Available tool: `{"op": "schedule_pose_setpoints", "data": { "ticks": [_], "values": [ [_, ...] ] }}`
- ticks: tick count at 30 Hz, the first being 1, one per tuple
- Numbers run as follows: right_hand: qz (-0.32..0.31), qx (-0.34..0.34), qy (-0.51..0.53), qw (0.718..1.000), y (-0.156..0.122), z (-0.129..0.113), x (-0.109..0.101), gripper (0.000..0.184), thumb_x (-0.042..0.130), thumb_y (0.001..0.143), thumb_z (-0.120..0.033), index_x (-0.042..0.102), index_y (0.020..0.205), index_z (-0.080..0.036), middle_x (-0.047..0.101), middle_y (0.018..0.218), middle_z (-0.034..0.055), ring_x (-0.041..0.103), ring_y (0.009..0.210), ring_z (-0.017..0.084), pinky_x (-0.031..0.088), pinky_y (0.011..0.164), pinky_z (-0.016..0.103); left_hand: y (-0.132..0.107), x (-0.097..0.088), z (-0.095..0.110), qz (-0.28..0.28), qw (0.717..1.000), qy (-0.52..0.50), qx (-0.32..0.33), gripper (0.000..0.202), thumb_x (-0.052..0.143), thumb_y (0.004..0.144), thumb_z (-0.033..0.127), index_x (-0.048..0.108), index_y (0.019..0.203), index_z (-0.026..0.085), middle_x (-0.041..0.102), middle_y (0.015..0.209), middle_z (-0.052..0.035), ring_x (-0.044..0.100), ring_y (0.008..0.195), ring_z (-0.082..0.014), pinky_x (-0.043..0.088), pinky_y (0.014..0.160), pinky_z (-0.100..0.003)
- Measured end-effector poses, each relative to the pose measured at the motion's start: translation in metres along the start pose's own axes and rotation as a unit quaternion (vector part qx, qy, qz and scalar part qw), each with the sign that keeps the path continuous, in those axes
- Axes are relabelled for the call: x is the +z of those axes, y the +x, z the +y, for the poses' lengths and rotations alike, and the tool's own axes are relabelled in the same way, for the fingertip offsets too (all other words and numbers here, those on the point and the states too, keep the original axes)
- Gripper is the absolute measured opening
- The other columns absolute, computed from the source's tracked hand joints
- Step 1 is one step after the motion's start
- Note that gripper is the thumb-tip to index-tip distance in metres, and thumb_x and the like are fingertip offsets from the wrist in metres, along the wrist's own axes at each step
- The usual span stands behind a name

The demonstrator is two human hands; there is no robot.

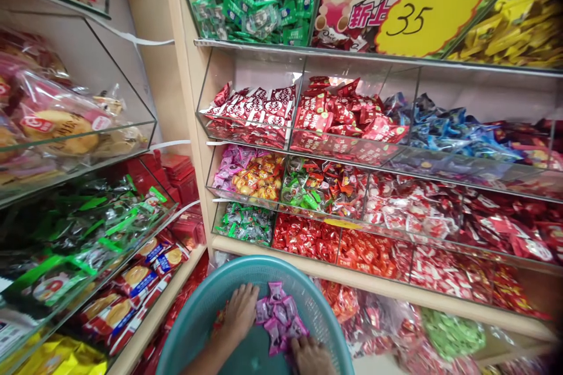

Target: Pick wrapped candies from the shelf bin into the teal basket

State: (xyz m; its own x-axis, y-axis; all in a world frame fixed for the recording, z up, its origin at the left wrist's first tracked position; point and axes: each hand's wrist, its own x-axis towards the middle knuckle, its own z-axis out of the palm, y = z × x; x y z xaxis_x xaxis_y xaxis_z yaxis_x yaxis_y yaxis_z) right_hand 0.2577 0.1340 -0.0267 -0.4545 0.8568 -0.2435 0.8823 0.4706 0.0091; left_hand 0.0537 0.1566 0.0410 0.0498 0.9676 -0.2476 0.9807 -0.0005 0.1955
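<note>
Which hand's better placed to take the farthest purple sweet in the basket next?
Left, likely: the left hand is roughly level with that sweet; the right hand sits farther off, nearer the camera.

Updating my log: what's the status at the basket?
Left hand inside teal basket, beside purple candies. Right hand at candies' near right edge. No obstruction visible.

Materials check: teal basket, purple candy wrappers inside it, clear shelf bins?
Teal basket: likely molded plastic, semi-gloss; uniform color, finely perforated wall.
Purple candy wrappers: probably thin plastic film, shiny; crinkled, with bright highlights.
Clear shelf bins: acrylic or glass, smooth and glossy; see-through panels, dark edges, reflections. Can't tell which.
</note>
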Motion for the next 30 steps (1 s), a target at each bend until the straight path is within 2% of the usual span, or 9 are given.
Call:
{"op": "schedule_pose_setpoints", "data": {
  "ticks": [5,10,13,15,18,21,23,26,30],
  "values": [
    [-0.048,-0.019,0.008,0.999,0.002,-0.010,-0.018,0.035,0.048,0.080,-0.007,0.062,0.111,-0.013,0.069,0.103,0.0192,0.065,0.098,0.031,0.055,0.077,0.044,0.000,0.011,-0.008,0.038,0.998,-0.009,0.040,0.038,0.033,0.081,0.014,0.062,0.105,0.017,0.060,0.117,-0.0090,0.051,0.113,-0.0252,0.038,0.097,-0.038],
    [-0.033,-0.018,0.015,0.999,0.002,-0.008,-0.004,0.033,0.044,0.082,-0.007,0.064,0.108,-0.015,0.070,0.098,0.0178,0.068,0.093,0.027,0.056,0.073,0.037,0.003,0.025,-0.018,0.060,0.990,-0.034,0.124,0.030,0.035,0.082,0.014,0.063,0.091,0.022,0.066,0.100,-0.0043,0.055,0.102,-0.0219,0.040,0.091,-0.035],
    [-0.019,-0.032,0.009,0.999,0.000,-0.002,0.007,0.033,0.049,0.080,-0.012,0.063,0.109,-0.017,0.070,0.100,0.0165,0.068,0.091,0.029,0.057,0.070,0.038,0.005,0.032,-0.022,0.052,0.992,-0.020,0.113,0.030,0.034,0.085,0.018,0.063,0.093,0.022,0.066,0.098,-0.0053,0.055,0.103,-0.0226,0.040,0.093,-0.036],
    [-0.025,-0.044,0.005,0.999,-0.001,0.001,0.005,0.036,0.050,0.079,-0.015,0.062,0.112,-0.020,0.070,0.102,0.0153,0.069,0.088,0.029,0.057,0.068,0.038,0.007,0.036,-0.024,0.043,0.995,-0.017,0.088,0.033,0.033,0.087,0.019,0.062,0.103,0.021,0.066,0.106,-0.0071,0.053,0.110,-0.0233,0.037,0.098,-0.038],
    [-0.070,-0.056,0.013,0.996,-0.006,0.002,-0.018,0.039,0.045,0.081,-0.013,0.059,0.116,-0.021,0.071,0.100,0.0128,0.069,0.087,0.028,0.056,0.070,0.036,0.012,0.039,-0.026,0.025,0.999,-0.017,0.041,0.040,0.033,0.088,0.020,0.055,0.121,0.017,0.064,0.115,-0.0112,0.050,0.119,-0.0243,0.032,0.104,-0.038],
    [-0.106,-0.061,0.050,0.991,-0.008,-0.001,-0.058,0.054,0.055,0.071,-0.013,0.052,0.125,-0.021,0.070,0.106,0.0111,0.067,0.095,0.029,0.054,0.078,0.035,0.016,0.036,-0.028,0.027,0.999,-0.028,0.017,0.042,0.033,0.087,0.016,0.053,0.125,0.017,0.064,0.116,-0.0112,0.052,0.117,-0.0233,0.035,0.102,-0.037],
    [-0.079,-0.063,0.084,0.991,-0.004,-0.005,-0.086,0.066,0.063,0.062,-0.015,0.050,0.126,-0.020,0.068,0.111,0.0104,0.065,0.099,0.028,0.052,0.083,0.033,0.018,0.029,-0.028,0.036,0.998,-0.048,0.010,0.043,0.032,0.087,0.014,0.053,0.124,0.019,0.063,0.119,-0.0093,0.053,0.115,-0.0217,0.036,0.101,-0.036],
    [-0.007,-0.076,0.102,0.992,0.014,-0.016,-0.116,0.056,0.059,0.066,-0.016,0.052,0.122,-0.017,0.066,0.113,0.0110,0.062,0.104,0.027,0.049,0.086,0.033,0.017,0.009,-0.027,0.051,0.996,-0.076,-0.001,0.041,0.031,0.088,0.014,0.057,0.119,0.020,0.063,0.121,-0.0068,0.053,0.115,-0.0193,0.036,0.102,-0.033],
    [0.074,-0.085,0.076,0.991,0.053,-0.038,-0.126,0.042,0.052,0.075,-0.016,0.054,0.117,-0.016,0.063,0.115,0.0115,0.056,0.110,0.027,0.046,0.092,0.037,0.007,-0.018,-0.033,0.045,0.997,-0.054,-0.031,0.038,0.037,0.085,0.017,0.059,0.116,0.017,0.063,0.120,-0.0085,0.052,0.116,-0.0223,0.037,0.101,-0.035]
  ]
}}
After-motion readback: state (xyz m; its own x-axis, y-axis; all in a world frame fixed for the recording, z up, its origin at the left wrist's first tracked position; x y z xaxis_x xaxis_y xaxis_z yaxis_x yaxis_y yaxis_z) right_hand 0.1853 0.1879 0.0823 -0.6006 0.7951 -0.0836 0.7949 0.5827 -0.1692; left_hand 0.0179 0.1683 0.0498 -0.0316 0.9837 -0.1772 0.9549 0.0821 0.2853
